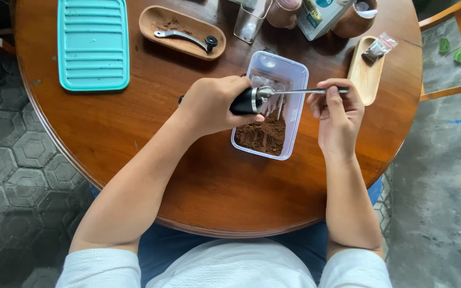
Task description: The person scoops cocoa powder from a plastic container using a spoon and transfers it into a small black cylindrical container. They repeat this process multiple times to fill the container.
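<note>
Hands [273, 106] over tub [294, 72], teal tray [93, 44] well apart

Your one camera sits on your head and looks straight down, fairly close, onto the round wooden table [134, 138]. Its near edge curves above your lap; the far edge is cropped.

A white-and-teal carton [324, 13] stands at the table's far edge; a small clear zip bag [378, 47] lies on the oval wooden tray [363, 80] near the right edge.
</note>
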